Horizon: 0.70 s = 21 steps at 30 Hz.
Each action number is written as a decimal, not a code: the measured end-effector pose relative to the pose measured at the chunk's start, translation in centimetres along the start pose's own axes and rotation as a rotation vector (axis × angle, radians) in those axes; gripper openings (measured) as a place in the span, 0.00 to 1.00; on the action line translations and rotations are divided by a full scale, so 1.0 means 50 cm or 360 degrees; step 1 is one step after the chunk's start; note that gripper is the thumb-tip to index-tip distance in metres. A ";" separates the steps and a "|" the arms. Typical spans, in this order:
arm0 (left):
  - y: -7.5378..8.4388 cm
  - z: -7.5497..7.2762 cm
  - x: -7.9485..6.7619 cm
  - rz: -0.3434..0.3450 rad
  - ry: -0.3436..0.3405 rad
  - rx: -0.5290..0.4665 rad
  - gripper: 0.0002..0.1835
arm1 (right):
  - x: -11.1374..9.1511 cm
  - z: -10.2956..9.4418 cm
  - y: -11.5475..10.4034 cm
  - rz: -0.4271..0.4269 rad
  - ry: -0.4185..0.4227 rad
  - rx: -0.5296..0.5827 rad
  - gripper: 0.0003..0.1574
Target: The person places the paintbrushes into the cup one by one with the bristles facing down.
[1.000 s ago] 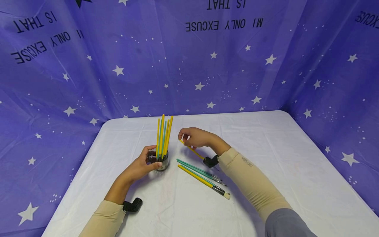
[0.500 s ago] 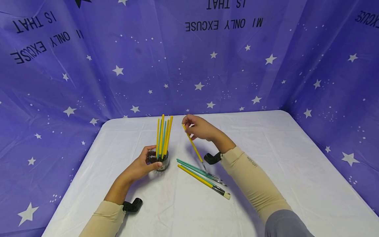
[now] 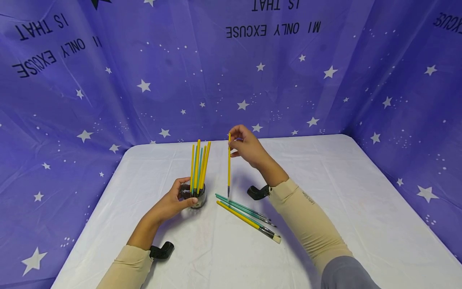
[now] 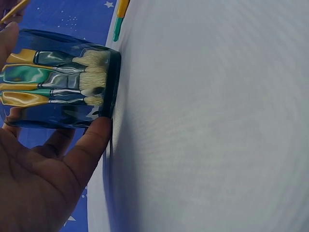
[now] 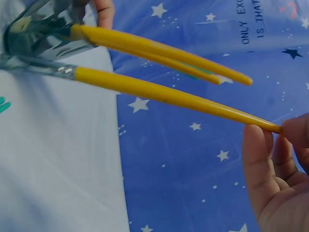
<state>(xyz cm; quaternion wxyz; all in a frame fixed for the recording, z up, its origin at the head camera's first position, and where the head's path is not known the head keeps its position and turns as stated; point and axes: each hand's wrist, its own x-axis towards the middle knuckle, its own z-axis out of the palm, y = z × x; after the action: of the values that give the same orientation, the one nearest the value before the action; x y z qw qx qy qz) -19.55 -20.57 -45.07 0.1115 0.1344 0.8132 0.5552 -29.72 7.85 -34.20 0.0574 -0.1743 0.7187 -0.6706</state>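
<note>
My left hand (image 3: 177, 202) is wrapped round a clear glass (image 4: 67, 113) that stands on the table. Inside it several yellow- and teal-handled paintbrushes (image 3: 196, 166) stand bristles down, as the left wrist view shows. Right of the glass, my right hand (image 3: 249, 148) pinches a yellow paintbrush (image 3: 229, 168) near the end of its handle. That brush hangs nearly upright, bristle end down, apart from the glass. Below it several loose paintbrushes (image 3: 238, 214), teal ones and a thicker yellow one, lie slanted on the tablecloth. In the right wrist view the pinched brush (image 5: 169, 96) crosses the middle.
A white cloth (image 3: 325, 192) covers the table. Purple curtains (image 3: 231, 80) with white stars hang behind it and at both sides. A black wrist camera (image 3: 162, 251) sits on the left wrist and another black camera (image 3: 258, 193) on the right.
My right hand has risen and moved slightly right, lifting the yellow paintbrush from a slant near the table to nearly upright. The left hand and glass have stayed put.
</note>
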 end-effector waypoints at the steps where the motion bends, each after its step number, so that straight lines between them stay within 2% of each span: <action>1: 0.000 0.000 0.000 0.0000 -0.0001 0.0003 0.42 | 0.000 0.000 -0.003 -0.0028 0.0019 0.0033 0.14; 12: 0.003 -0.001 0.000 -0.0018 0.0003 -0.0009 0.42 | -0.007 0.024 -0.036 -0.0315 0.0116 0.0338 0.15; 21: 0.002 0.002 0.000 -0.0001 0.0006 0.0010 0.42 | -0.008 0.069 -0.028 -0.0325 0.0173 0.0364 0.14</action>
<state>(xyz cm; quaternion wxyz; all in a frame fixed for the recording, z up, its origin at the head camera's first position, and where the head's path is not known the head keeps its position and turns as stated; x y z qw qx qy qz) -19.52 -20.42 -45.01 0.1098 0.1335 0.8152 0.5528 -28.02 4.65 -33.20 -0.0307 -0.2023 0.6184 -0.7588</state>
